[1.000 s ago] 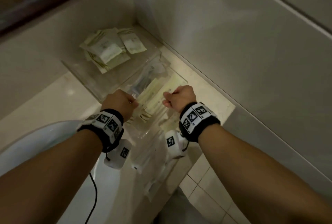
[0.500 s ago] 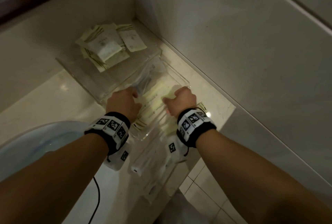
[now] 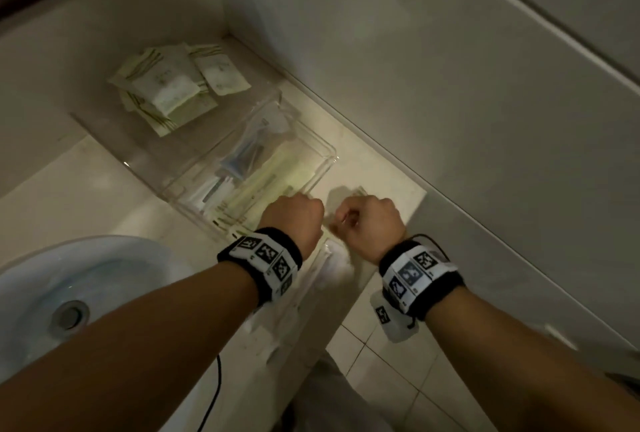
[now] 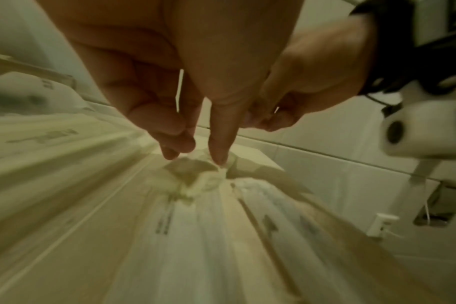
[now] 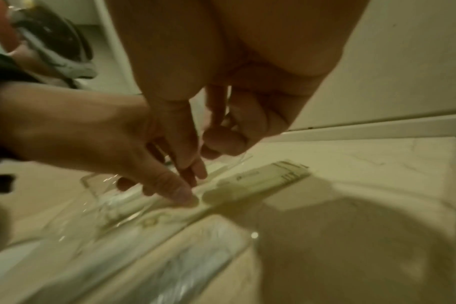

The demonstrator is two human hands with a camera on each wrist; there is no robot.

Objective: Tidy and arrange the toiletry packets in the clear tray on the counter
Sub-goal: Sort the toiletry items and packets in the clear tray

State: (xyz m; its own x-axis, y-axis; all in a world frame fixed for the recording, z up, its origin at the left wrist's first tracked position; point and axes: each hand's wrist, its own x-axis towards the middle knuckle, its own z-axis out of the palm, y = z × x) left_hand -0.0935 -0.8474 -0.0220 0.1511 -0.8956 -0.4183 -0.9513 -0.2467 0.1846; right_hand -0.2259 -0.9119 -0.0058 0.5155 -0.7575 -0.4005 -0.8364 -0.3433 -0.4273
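The clear tray (image 3: 322,144) stands in the counter's back corner. Small toiletry packets (image 3: 173,92) lie heaped in its far compartment and long packets (image 3: 263,182) fill the near one. My left hand (image 3: 294,216) is at the tray's near right corner; its thumb and fingertips (image 4: 195,156) pinch the crumpled end of a long packet (image 4: 209,181). My right hand (image 3: 367,220) hovers just right of it over the counter, fingers curled (image 5: 221,142) with nothing visible in them. One long packet (image 5: 268,176) lies on the counter outside the tray wall (image 5: 91,185).
A white sink (image 3: 69,286) sits to the left. Tiled walls close off the back and right. The counter's front edge (image 3: 346,296) drops to a tiled floor (image 3: 398,362) below my right wrist. A black cable (image 3: 214,390) hangs under my left arm.
Both hands have shifted right, from over the near compartment to the tray's near right corner. The right hand is now off the tray, over the counter.
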